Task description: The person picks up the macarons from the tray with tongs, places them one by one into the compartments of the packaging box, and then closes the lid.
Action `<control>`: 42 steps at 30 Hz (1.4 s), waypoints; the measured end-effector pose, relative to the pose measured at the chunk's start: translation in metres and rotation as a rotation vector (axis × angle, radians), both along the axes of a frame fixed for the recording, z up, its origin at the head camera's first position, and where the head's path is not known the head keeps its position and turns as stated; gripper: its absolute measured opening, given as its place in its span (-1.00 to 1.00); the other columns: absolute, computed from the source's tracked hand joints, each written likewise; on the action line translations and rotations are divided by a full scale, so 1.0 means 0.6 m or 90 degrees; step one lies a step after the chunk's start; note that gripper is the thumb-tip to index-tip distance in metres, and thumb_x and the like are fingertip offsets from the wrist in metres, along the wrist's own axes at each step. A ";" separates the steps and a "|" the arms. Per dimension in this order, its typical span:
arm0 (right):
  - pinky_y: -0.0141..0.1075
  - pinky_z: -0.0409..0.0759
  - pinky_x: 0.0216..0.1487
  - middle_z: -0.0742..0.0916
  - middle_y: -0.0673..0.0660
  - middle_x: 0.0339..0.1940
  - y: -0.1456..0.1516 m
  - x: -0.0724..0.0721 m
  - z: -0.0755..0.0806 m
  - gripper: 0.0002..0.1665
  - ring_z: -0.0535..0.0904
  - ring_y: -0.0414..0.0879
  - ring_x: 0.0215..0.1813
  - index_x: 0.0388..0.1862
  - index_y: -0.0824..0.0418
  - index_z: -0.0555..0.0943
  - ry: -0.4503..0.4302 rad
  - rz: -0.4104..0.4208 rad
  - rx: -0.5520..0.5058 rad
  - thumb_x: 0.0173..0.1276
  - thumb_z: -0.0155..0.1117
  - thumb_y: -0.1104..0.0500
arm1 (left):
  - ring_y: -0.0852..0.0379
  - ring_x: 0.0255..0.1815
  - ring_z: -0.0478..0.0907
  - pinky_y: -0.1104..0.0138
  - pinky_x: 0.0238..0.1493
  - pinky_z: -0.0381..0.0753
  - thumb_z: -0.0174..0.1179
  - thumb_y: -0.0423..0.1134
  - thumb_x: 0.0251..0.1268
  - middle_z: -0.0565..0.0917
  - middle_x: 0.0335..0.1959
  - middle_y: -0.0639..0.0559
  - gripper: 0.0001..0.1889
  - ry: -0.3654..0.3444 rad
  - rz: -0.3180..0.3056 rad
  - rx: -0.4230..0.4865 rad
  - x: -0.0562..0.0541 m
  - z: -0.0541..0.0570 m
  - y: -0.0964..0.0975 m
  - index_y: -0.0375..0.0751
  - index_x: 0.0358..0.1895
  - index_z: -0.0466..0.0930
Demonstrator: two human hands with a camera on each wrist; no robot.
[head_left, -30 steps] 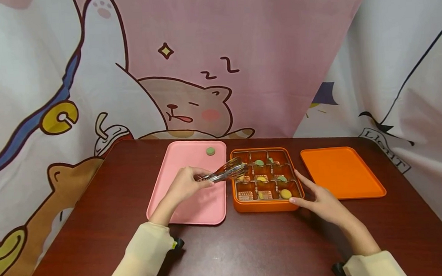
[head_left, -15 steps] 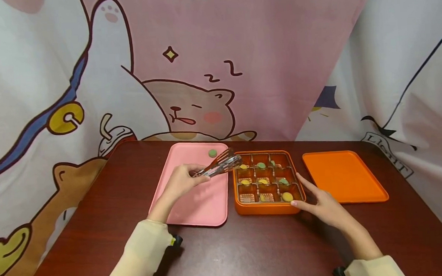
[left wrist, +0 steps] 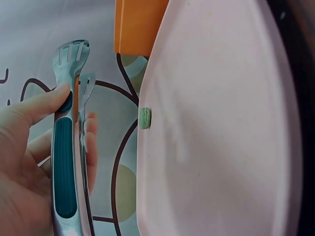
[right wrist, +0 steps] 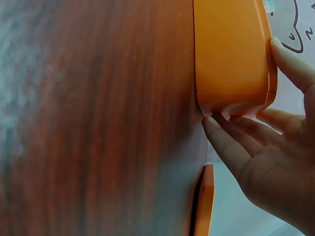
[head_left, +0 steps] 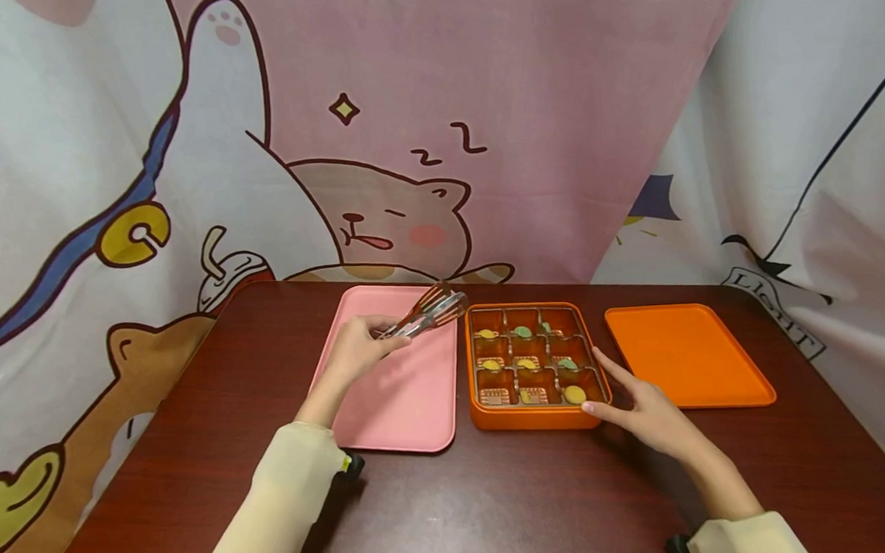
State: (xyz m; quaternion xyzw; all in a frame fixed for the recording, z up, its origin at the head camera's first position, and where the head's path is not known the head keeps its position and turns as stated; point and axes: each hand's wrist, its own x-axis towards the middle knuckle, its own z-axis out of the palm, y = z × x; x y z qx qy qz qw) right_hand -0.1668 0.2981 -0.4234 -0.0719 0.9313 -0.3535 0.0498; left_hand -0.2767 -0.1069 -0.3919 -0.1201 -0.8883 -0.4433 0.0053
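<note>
My left hand (head_left: 352, 348) holds metal tongs (left wrist: 64, 162) with teal grips and slotted tips. Their arms stand apart with nothing between the tips, over the far part of the pink tray (head_left: 404, 412). One green macaron (left wrist: 144, 118) lies by the tray's edge in the left wrist view; in the head view the tongs hide it. Beside the tray sits an orange box (head_left: 533, 420) with a clear divided insert, where several yellow and green macarons lie in separate compartments. With extended fingers, my right hand (head_left: 648, 412) touches the box's right side, thumb at the front right corner.
To the right of the box lies a flat orange lid or tray (head_left: 690, 355). Everything rests on a dark reddish wooden table (head_left: 455, 510). A cartoon-printed cloth (head_left: 555, 137) hangs directly behind the table's far edge.
My left hand has carried the tongs leftward from above the box to the far part of the pink tray. A yellow macaron shows in the box's far left compartment. The right hand stays put.
</note>
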 end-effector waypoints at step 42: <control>0.47 0.25 0.25 0.28 0.51 0.51 -0.006 0.004 0.003 0.06 0.22 0.54 0.45 0.66 0.05 -0.03 -0.006 -0.017 0.002 0.37 0.30 -0.17 | 0.16 -0.35 0.59 0.39 -0.34 0.48 0.42 -0.17 0.15 0.79 -0.16 -0.13 -0.64 -0.025 0.104 -0.075 -0.069 -0.069 -0.016 -0.26 -0.01 0.74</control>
